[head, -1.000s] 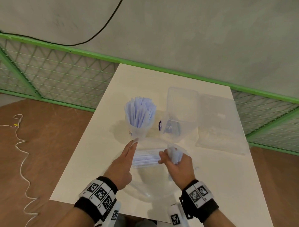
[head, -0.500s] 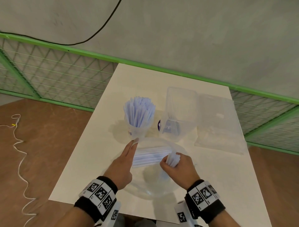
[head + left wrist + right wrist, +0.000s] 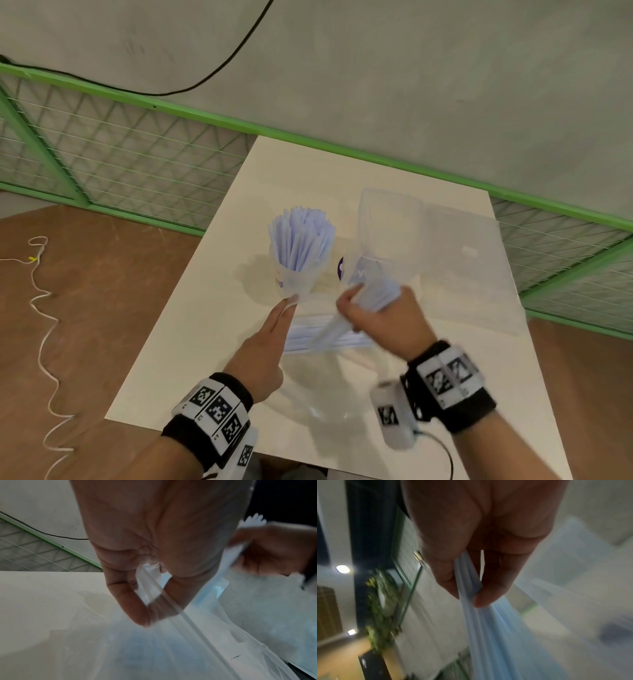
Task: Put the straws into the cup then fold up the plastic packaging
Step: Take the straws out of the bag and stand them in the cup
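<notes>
Right hand (image 3: 376, 313) clamped on a straw bundle (image 3: 346, 323), now lifted out of the bag (image 3: 308, 387), where half a second ago it was still low inside. Left hand (image 3: 263, 353) pinches the bag mouth. More straws (image 3: 308, 337) left in bag, so transfer unfinished. Cup (image 3: 296, 274) just beyond left fingertips, already crowded; clear tub (image 3: 387, 236) beside it narrows the approach. Bag sits near the counter (image 3: 178, 342) front edge.

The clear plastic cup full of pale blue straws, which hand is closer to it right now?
Left. The left hand pinches the clear plastic packaging, fingertips just below the clear plastic cup. The right hand, gripping a bundle of pale blue straws, sits further off to the cup's right.
</notes>
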Tool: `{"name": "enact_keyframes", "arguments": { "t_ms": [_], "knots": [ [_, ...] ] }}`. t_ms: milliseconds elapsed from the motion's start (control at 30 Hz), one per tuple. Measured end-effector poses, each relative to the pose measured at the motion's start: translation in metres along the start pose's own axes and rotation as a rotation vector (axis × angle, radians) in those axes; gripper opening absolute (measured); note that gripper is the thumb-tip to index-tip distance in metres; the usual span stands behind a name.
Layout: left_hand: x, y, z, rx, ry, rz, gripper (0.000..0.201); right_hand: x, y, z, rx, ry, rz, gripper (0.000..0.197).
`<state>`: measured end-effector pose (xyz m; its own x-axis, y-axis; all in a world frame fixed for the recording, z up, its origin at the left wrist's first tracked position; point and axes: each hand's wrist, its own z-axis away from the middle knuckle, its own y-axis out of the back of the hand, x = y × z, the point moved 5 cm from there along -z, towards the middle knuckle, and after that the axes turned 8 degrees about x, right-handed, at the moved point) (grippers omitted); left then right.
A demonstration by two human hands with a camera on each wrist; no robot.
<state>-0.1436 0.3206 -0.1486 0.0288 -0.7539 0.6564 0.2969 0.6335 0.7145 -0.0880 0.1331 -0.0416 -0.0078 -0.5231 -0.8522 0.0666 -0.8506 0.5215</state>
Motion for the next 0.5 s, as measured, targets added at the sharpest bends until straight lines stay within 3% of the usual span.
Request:
{"name": "enact_keyframes", "arguments": {
  "t_ms": [133,233,500],
  "knots": [
    [0.005,0.003,0.004,-0.018,0.030,-0.006,0.106,-0.079,0.029,-0.046,0.050,0.166,-0.090,0.004],
    [0.010,0.007,0.006,-0.004,0.024,-0.009,0.106,-0.106,0.025,-0.075,0.079,0.218,-0.069,0.005],
    [0.010,0.009,0.010,-0.014,0.046,-0.013,0.108,-0.082,-0.024,-0.123,-0.030,0.212,0.152,0.009]
  ]
}}
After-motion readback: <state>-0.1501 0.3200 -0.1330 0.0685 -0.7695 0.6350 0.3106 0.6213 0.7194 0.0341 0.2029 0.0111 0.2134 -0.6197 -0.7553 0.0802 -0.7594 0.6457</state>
